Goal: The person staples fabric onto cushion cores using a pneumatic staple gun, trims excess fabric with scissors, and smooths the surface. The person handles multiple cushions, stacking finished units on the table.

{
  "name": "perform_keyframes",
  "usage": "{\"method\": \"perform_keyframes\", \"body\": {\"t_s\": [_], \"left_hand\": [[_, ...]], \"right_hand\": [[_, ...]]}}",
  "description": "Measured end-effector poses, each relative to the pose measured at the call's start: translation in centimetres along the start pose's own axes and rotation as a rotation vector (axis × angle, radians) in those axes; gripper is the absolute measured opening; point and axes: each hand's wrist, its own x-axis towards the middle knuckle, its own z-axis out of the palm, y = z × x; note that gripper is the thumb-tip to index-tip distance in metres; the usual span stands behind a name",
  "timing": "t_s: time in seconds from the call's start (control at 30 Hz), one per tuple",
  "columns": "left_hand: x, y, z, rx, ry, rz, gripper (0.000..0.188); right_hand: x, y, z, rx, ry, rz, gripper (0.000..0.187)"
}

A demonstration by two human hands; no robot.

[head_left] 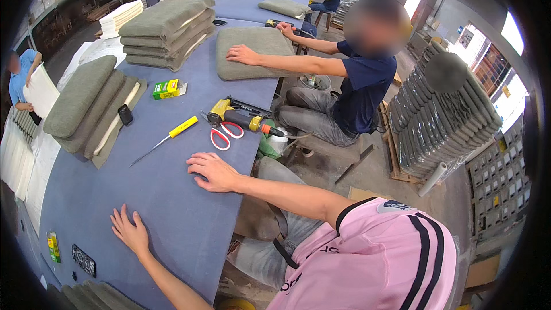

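My left hand point(131, 231) lies on the blue-grey table point(115, 186), fingers spread, with nothing in it. Farther right, my right hand point(213, 172) rests on the tabletop near its edge, its fingers apart and slightly bent. Closest to that hand are scissors point(220, 142) with red and white handles. Just past them lies a yellow-and-black air staple gun point(238, 117) with a hose attached. A yellow-handled screwdriver-like tool point(183, 127) with a long thin shaft lies to the left of the scissors. Beyond it sits a green-and-yellow box point(166, 89), open at one end.
Stacked grey-green cushions point(166, 31) stand at the back; more cushions point(86, 103) lean at left with a small black object point(125, 115) on them. A co-worker point(367, 74) at right touches a flat cushion point(252, 51). A black patterned object point(84, 261) lies near left. Wrapped cushions point(442, 115) fill a pallet.
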Motion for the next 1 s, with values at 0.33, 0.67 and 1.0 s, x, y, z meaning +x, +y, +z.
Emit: {"method": "perform_keyframes", "body": {"t_s": [0.33, 0.67, 1.0], "left_hand": [[0.0, -0.3, 0.0, 0.002, 0.004, 0.005, 0.054], [-0.1, 0.0, 0.0, -0.006, 0.005, -0.001, 0.055], [0.0, 0.6, -0.6, -0.029, -0.004, 0.004, 0.055]], "right_hand": [[0.1, -0.2, -0.1, 0.010, -0.021, 0.021, 0.032], [0.1, 0.0, -0.1, -0.009, -0.031, 0.012, 0.031], [0.0, -0.2, -0.1, -0.069, -0.022, 0.000, 0.031]]}}
